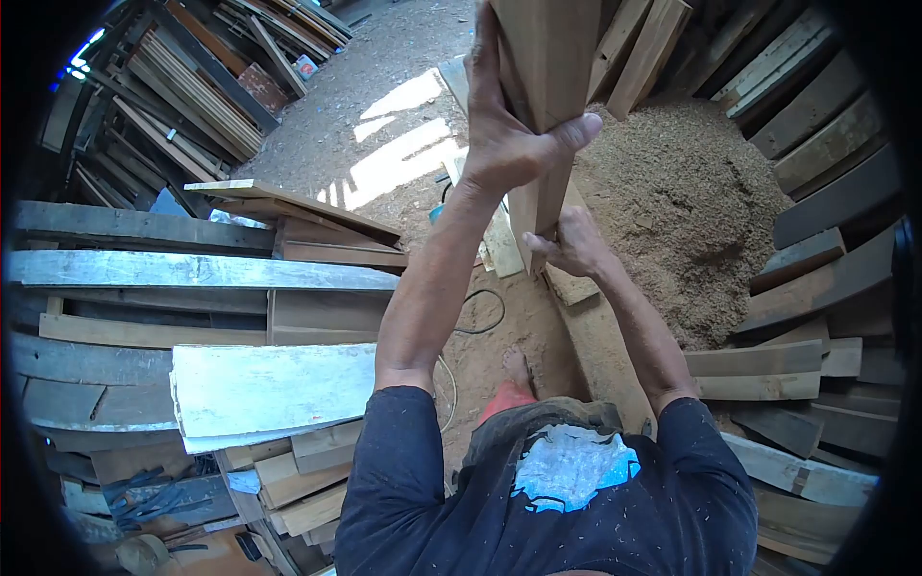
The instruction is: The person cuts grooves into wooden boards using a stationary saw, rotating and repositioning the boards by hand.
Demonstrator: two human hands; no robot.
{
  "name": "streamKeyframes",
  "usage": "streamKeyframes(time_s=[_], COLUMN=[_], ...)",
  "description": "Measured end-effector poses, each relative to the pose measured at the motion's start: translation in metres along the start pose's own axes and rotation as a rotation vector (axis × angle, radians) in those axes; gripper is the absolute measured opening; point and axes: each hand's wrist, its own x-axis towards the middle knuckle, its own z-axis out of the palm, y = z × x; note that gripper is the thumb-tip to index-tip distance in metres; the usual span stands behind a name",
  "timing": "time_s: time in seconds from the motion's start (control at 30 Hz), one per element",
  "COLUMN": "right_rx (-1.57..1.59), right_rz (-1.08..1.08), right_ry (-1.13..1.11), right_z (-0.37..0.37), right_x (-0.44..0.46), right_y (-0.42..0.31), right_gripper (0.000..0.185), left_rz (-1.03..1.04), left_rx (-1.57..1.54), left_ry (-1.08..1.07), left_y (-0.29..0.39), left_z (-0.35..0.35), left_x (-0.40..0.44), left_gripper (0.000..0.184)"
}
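A long, thick wooden beam [552, 58] stands raised in front of me, its upper end running out of the top of the view. High on its left side is my left hand [509, 144], wrapped round it with the thumb across the near face. Lower down, my right hand [573, 242] grips the beam near its bottom end from the right, thumb across the edge. Parts of the fingers on both hands are hidden behind the wood. Below the lower end lies a wooden board [600, 336] on the ground.
A heap of sawdust [682, 202] lies to the right, with stacked planks [826, 202] beyond it. Stacked boards [192, 269] and a white-painted board [274, 389] are on the left. A dark cable [501, 309] curls over the dirt floor near my bare foot [516, 367].
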Motion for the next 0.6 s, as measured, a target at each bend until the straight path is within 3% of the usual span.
streamKeyframes(time_s=[0.23,0.4,0.57,0.6], right_rx=[0.04,0.211,0.278,0.257], right_rz=[-0.005,-0.041,-0.048,-0.06], right_ry=[0.018,0.105,0.19,0.202], right_z=[0.021,0.042,0.063,0.065], right_x=[0.003,0.016,0.025,0.026], right_y=[0.024,0.038,0.039,0.04], right_gripper=[0.031,0.029,0.027,0.026], left_rz=[0.007,-0.131,0.025,-0.041], left_rx=[0.478,0.263,0.173,0.143], left_ry=[-0.03,0.033,0.064,0.07], left_y=[-0.015,-0.004,0.014,0.015], left_z=[-0.017,-0.009,0.001,0.001], left_x=[-0.017,-0.018,0.001,0.0], left_gripper=[0.135,0.137,0.125,0.123])
